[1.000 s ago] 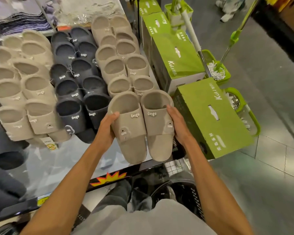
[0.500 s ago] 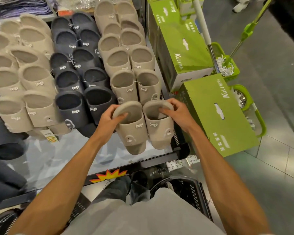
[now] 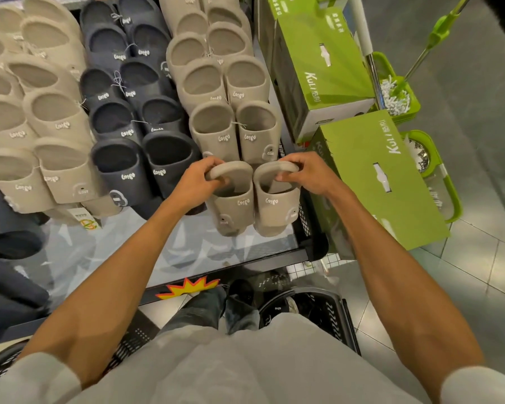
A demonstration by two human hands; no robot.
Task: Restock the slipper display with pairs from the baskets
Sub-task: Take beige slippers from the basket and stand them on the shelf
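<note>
A taupe slipper pair stands toe-down at the front of the rightmost column on the glass display shelf (image 3: 105, 252). My left hand (image 3: 197, 185) grips the heel of the left slipper (image 3: 236, 205), fingers curled into its opening. My right hand (image 3: 306, 174) grips the heel of the right slipper (image 3: 277, 207) the same way. Behind them, more taupe pairs (image 3: 233, 132) are stacked in a row. Columns of navy slippers (image 3: 140, 167) and cream slippers (image 3: 38, 176) fill the shelf to the left.
Green mop boxes (image 3: 373, 182) lean against the shelf's right side, with mop buckets (image 3: 397, 94) and handles behind them. A black basket (image 3: 324, 313) holding slippers sits on the floor by my feet. Another black basket (image 3: 129, 342) lies at the lower left. Grey tiled floor spreads to the right.
Both hands shifted from the sides of the taupe pair to its heels, and the pair went from held flat to standing toe-down on the shelf, tucked against the row behind.
</note>
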